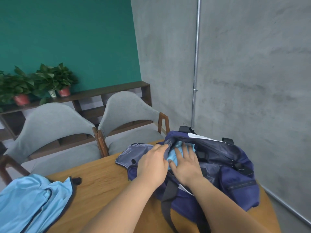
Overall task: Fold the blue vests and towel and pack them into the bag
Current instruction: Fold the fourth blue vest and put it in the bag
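My right hand (185,163) lies flat, fingers straight and spread, pressing a light-blue cloth (173,156) down inside the bag (235,182). My left hand (152,163) rests on the bag's rim beside it, keeping the mouth wide; I cannot tell whether its fingers curl round the edge. So one piece is in the bag, vest or towel I can't say. A vest (33,204) lies well left of the bag on the table (104,182), loose and not neatly folded. I judge the job partway done, with that vest left to fold and pack.

No text, label or number can be read.
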Tool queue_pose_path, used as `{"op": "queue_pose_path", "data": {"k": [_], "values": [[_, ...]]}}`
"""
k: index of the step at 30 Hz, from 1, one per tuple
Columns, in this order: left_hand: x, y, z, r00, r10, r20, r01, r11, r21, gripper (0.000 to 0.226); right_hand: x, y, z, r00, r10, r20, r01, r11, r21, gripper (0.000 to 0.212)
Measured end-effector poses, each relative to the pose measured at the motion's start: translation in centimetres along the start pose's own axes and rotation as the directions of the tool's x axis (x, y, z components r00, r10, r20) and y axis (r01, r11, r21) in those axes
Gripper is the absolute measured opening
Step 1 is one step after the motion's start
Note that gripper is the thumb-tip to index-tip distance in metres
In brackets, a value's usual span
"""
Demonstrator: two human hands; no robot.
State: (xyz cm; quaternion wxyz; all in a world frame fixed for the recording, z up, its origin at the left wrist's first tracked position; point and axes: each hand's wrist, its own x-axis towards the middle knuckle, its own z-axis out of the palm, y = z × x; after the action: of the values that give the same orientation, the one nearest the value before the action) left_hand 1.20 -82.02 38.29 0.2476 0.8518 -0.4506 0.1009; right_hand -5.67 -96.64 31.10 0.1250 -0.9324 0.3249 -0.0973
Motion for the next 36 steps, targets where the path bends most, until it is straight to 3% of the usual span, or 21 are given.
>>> {"op": "queue_pose_path", "data": {"k": [2, 6, 12, 20, 36], "values": [[-0.2, -0.1, 0.3, 1.000, -0.003, 0.003, 0.003, 1.000, -0.014, 0.055, 0.0, -0.4, 0.6, 0.999, 0.046, 0.021, -0.046, 0.999, 0.006, 0.101], [-0.1, -0.3, 0.2, 1.000, -0.015, 0.019, 0.016, 0.999, -0.038, 0.055, 1.2, -0.8, 0.2, 0.994, 0.039, 0.102, -0.037, 0.999, -0.023, 0.079], [-0.2, 0.1, -0.5, 0.993, -0.050, 0.111, 0.053, 0.998, -0.016, 0.058, 2.3, -1.9, -2.1, 0.961, 0.066, 0.268, -0.016, 0.983, -0.184, 0.079], [-2.1, -0.6, -2.8, 0.966, -0.053, 0.253, 0.067, 0.997, -0.047, 0.062, -1.1, -3.9, -4.1, 0.983, -0.011, 0.183, 0.053, 0.972, -0.227, 0.074], [-14.6, -3.5, -13.3, 0.957, -0.239, 0.163, 0.218, 0.967, 0.135, 0.064, -12.2, -13.7, -8.1, 0.956, -0.249, 0.152, 0.277, 0.939, -0.203, 0.063]]}}
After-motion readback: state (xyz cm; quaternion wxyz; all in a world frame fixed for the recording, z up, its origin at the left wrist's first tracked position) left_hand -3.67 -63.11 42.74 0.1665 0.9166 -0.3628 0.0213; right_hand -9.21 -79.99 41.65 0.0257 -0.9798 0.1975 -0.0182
